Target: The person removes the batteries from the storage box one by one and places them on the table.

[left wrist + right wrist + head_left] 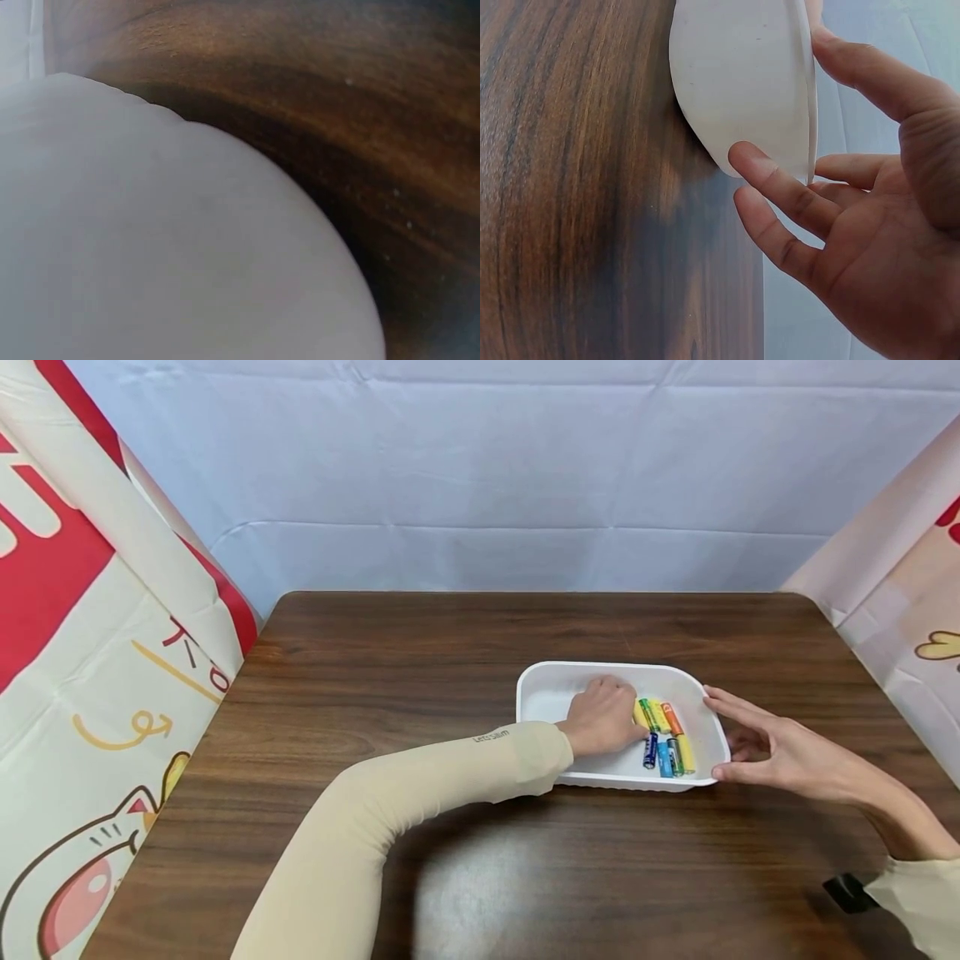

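A white plastic tray stands on the table, with several batteries in its right half. My left hand reaches inside, knuckles up and fingers curled down. Beside it is a yellow battery, partly covered by the hand; whether the fingers pinch anything is hidden. An orange battery, a dark blue battery and a light blue battery lie close together. At the tray's right end, my right hand holds the rim with its thumb and index finger at opposite corners. In the right wrist view, other fingers lie along the outer wall.
The dark wooden table extends around the tray. A pale cloth hangs behind it, and printed cloths hang at the sides. The left wrist view shows mostly the tray's outer wall.
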Available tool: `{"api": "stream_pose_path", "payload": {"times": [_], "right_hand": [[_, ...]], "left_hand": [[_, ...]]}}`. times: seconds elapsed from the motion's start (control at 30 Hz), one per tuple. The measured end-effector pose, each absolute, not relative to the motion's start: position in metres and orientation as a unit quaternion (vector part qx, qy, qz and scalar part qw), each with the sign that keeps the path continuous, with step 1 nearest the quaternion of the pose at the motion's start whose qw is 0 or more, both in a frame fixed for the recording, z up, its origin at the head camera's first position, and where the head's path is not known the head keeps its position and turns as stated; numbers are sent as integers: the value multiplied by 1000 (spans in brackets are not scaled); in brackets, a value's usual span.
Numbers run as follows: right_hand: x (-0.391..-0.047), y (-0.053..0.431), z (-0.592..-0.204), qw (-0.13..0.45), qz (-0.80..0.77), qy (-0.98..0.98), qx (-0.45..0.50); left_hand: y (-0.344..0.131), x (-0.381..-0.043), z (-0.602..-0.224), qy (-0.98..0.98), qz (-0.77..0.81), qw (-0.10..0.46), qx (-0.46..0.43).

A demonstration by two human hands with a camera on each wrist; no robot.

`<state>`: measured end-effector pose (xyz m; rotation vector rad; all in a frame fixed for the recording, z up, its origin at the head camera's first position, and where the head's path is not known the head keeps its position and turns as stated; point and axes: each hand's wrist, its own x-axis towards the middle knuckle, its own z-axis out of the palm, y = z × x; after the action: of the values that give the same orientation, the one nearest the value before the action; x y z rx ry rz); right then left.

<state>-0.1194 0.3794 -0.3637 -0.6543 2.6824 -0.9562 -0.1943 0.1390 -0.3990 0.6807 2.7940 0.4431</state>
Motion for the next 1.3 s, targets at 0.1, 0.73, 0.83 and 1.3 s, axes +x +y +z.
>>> {"api": "stream_pose_path", "payload": {"times": [0.1,0.73,0.83,1.3], "right_hand": [[-120,379,-364,109,-331,910,-226],[-121,381,-364,97,-325,913,-226],[-120,381,-364,103,-320,916,-220],[-119,381,-363,113,-321,917,-209]], "left_hand": [[138,-194,-399,955,142,112,235],[106,-198,-356,931,219,155,248],[78,-198,-338,922,239,135,275],[-54,-201,-326,901,323,95,272]]}}
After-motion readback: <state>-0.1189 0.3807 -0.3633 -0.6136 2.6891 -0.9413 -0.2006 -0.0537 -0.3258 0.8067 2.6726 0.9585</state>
